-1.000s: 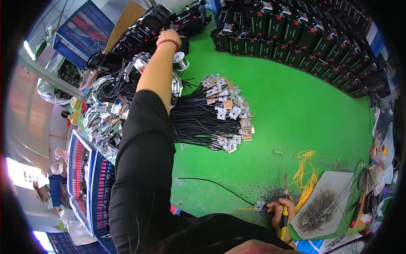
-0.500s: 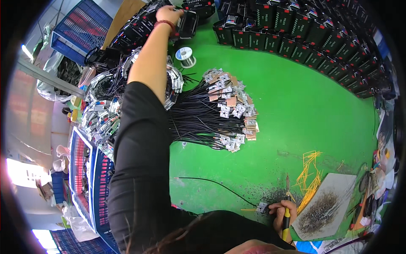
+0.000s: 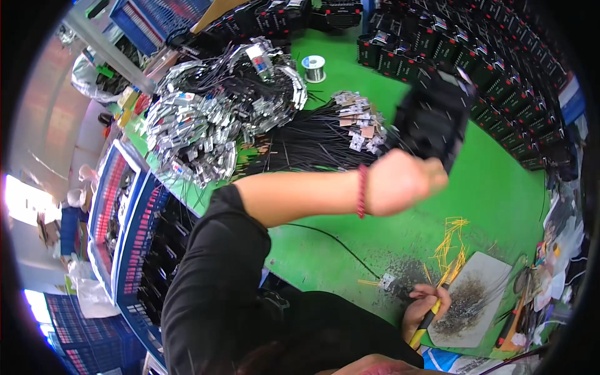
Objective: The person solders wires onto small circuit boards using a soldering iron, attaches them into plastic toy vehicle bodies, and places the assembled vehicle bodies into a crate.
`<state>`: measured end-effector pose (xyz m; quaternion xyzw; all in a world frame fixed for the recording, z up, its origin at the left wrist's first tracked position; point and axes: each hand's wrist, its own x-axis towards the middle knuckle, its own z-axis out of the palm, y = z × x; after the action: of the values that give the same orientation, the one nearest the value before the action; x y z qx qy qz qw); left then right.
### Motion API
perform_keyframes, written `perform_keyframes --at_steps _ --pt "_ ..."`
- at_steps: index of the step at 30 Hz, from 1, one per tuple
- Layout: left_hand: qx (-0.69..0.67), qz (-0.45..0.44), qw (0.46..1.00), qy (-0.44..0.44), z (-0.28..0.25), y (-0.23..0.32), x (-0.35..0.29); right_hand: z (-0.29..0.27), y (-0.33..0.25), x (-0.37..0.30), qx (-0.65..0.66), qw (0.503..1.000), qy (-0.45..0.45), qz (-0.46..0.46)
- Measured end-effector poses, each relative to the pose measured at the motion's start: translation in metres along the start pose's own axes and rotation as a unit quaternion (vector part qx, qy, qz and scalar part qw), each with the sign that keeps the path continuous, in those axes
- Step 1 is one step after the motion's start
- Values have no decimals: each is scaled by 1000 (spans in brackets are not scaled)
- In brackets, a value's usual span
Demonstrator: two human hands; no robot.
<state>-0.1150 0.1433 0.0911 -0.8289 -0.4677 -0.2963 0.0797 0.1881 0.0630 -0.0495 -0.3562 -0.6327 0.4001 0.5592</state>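
Note:
My left hand (image 3: pixel 403 181), with a dark red bracelet at the wrist, reaches across the bench. It is closed on a black plastic case (image 3: pixel 431 119), which is smeared by motion and hangs above the green surface. At the near edge my right hand (image 3: pixel 428 306) is wrapped round the yellow-and-black handle of a soldering iron (image 3: pixel 422 329). Left of that hand lies a small white circuit board (image 3: pixel 387 281) with a black cable (image 3: pixel 337 240) running off it. Thin yellow wire ends stick out at the board's left side.
Cables with small boards (image 3: pixel 359 122) lie bundled beside a heap of silvery parts (image 3: pixel 200 119). A solder spool (image 3: pixel 314 69) stands behind them. Rows of black cases (image 3: pixel 500 94) fill the far right. Yellow wires (image 3: pixel 451 244) lie near a soot-stained grey plate (image 3: pixel 484 281). Blue crates (image 3: pixel 134 269) stand left.
My left hand has come from the far cases toward the right and nearer, bringing a black case with it. My right hand still holds the soldering iron, now tilted more. The view has shifted.

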Motion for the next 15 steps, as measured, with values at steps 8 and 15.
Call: perform_keyframes --at_steps 8,15 --pt "64 26 997 -47 104 55 7 -7 -4 -4 -24 997 67 -28" --pt "5 -64 992 109 43 29 -59 -5 1 0 -1 998 49 -40"
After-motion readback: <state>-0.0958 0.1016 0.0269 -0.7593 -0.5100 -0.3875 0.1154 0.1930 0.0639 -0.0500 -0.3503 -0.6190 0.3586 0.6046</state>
